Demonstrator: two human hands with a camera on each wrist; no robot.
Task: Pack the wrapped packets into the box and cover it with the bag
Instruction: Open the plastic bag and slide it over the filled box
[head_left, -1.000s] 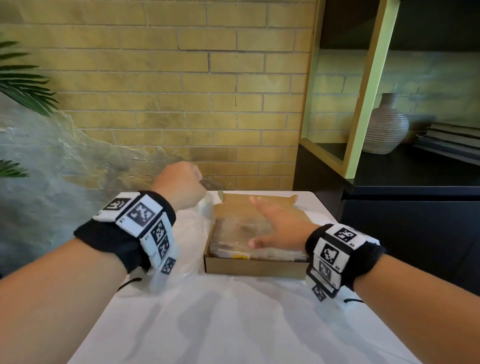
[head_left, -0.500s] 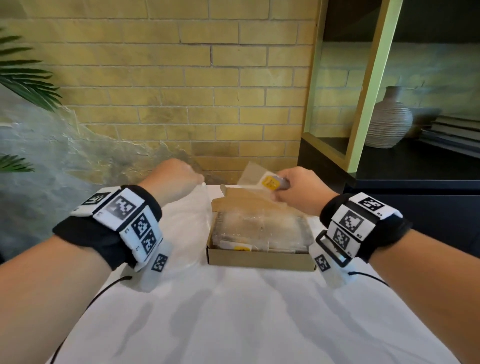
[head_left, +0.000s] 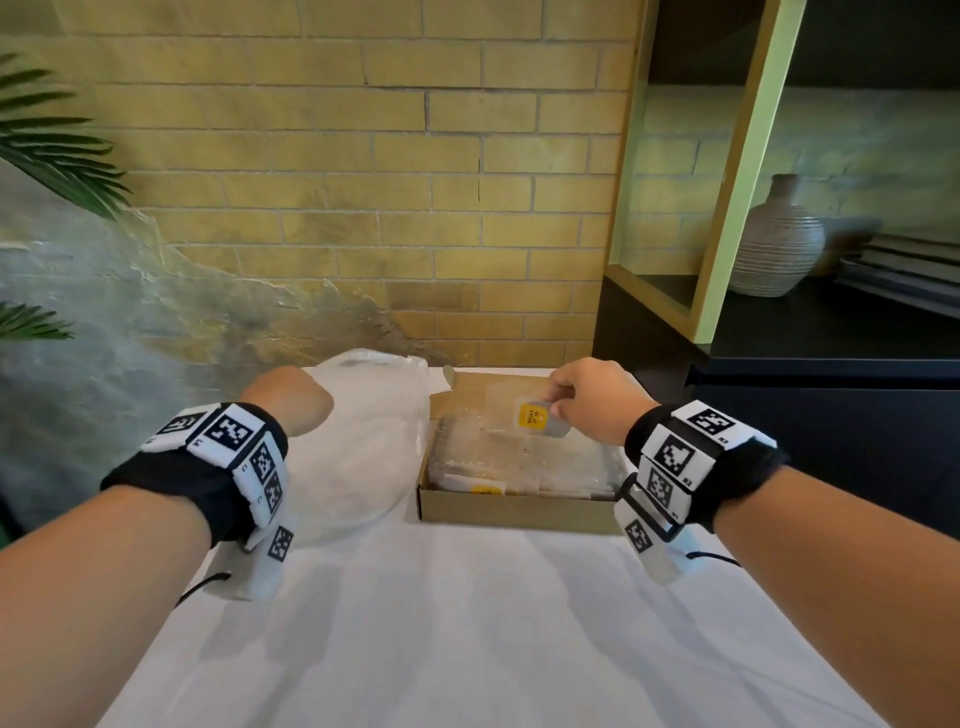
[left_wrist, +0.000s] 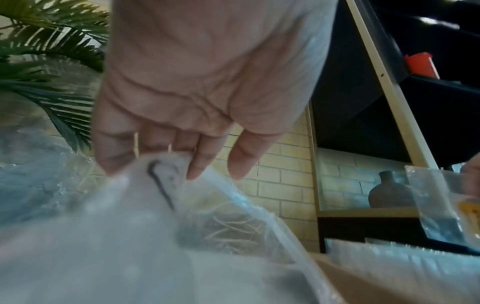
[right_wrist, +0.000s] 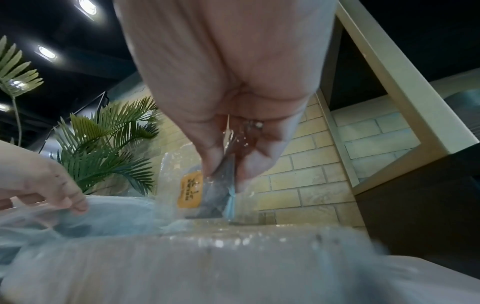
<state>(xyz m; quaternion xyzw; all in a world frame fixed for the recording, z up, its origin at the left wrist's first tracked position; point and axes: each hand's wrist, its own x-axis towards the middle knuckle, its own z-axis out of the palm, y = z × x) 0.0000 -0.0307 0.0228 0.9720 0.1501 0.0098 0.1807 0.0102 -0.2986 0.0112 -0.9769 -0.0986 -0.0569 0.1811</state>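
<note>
An open cardboard box (head_left: 514, 512) sits on the white table, filled with clear wrapped packets (head_left: 524, 462). My right hand (head_left: 582, 395) pinches one clear packet with a yellow label (head_left: 535, 418) and holds it over the far part of the box; the right wrist view shows the same packet (right_wrist: 205, 193) between thumb and fingers. Left of the box lies a clear plastic bag (head_left: 363, 447). My left hand (head_left: 293, 395) grips the bag's edge (left_wrist: 161, 174) with curled fingers.
A brick wall stands just behind the table (head_left: 467, 649). A dark cabinet with a green-framed shelf (head_left: 727, 208) and a ribbed vase (head_left: 776, 244) is close on the right. Palm leaves (head_left: 52, 150) hang at the left.
My right hand left the packets in the box, picked up a yellow-labelled packet behind it, and has lowered it over the box. The left hand kept its hold on the bag.
</note>
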